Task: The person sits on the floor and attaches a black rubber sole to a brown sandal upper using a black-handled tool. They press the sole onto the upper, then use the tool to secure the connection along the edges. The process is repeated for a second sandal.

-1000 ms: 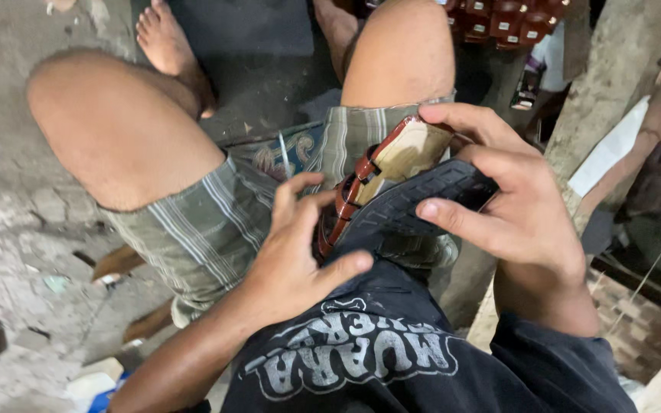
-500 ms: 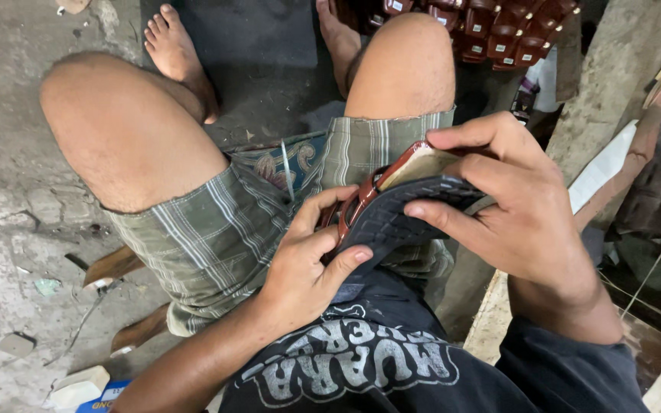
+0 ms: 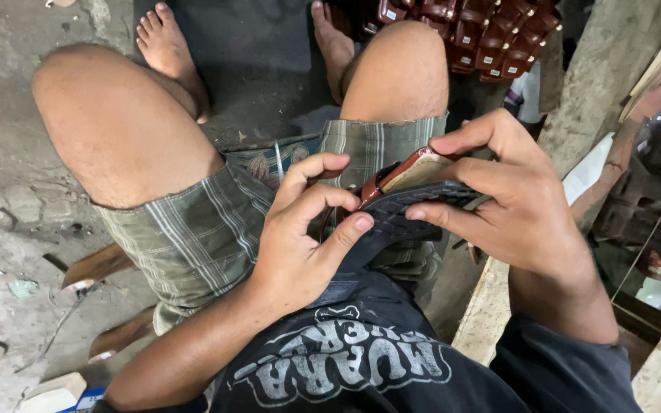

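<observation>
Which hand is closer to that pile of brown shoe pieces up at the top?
Right. The right hand holds the dark sole just below the brown pile; the left hand sits farther down and left.

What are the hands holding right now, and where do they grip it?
Both hands hold a sandal over the lap: left hand pinches the near end of its dark ribbed sole, right hand clamps the far end, fingers across sole and brown strap.

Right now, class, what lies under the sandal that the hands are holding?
Under the sandal lie the striped shorts and lap. Both hands, left and right, cover its ends, hiding the rest.
</observation>
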